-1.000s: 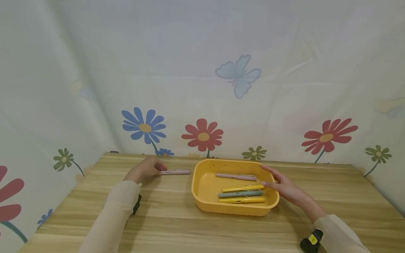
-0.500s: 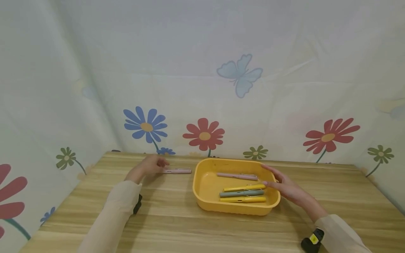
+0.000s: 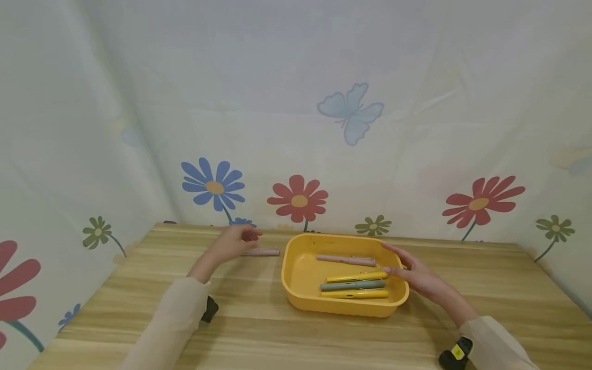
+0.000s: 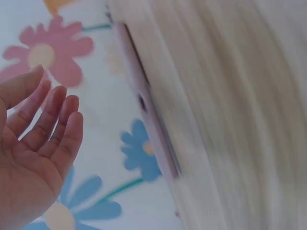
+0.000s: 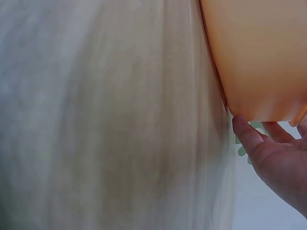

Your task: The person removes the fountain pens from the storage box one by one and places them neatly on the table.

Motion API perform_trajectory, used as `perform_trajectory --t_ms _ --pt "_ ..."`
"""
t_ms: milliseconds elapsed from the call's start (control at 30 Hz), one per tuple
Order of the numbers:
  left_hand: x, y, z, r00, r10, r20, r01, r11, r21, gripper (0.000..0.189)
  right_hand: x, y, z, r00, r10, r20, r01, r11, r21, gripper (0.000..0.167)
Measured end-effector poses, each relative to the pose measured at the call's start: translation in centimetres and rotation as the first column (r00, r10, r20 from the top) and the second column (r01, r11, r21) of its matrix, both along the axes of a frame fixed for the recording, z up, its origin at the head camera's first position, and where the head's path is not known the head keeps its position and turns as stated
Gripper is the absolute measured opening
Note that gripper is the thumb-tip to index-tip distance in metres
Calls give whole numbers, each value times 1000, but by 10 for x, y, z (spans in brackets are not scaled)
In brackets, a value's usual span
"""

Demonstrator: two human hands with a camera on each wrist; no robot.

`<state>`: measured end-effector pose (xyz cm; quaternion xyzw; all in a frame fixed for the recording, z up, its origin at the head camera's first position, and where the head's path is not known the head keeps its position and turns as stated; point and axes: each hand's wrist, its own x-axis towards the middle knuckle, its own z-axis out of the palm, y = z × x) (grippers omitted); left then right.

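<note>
My left hand (image 3: 231, 244) hovers over the table with loosely bent fingers and holds nothing. Just below it a pale pink pen (image 3: 265, 252) lies on the wood, its left end hidden by the hand. The left wrist view shows this hand apart from the pen, palm visible. My right hand (image 3: 423, 277) grips the right end of a yellow plastic basket (image 3: 342, 307), thumb over the rim and fingers along the outer wall. Inside the basket lie a pink pen (image 3: 347, 260), a grey-blue pen (image 3: 353, 284) and two yellow pens (image 3: 355, 294), roughly side by side.
The wooden table (image 3: 259, 334) reaches back to a pale curtain (image 3: 250, 133) printed with flowers and a butterfly. A dark wrist camera (image 3: 455, 354) sits at the right sleeve. Bare wood lies left of the basket and in front of it.
The left hand has let go of the pink pen on the table, then lifted and shifted right above it. The right hand and the basket have stayed in place.
</note>
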<state>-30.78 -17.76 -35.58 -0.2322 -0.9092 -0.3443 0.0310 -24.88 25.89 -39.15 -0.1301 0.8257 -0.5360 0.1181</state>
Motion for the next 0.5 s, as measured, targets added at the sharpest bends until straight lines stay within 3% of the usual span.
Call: perform_trajectory --t_ms 333,500 --pt "22 42 10 999 -47 8 46 992 116 25 0 -1 -1 1000 3 -1 -3 1000 -16 66" --pt "31 64 15 999 -39 30 34 990 139 25 0 -1 -1 1000 8 -4 -8 1000 -17 66"
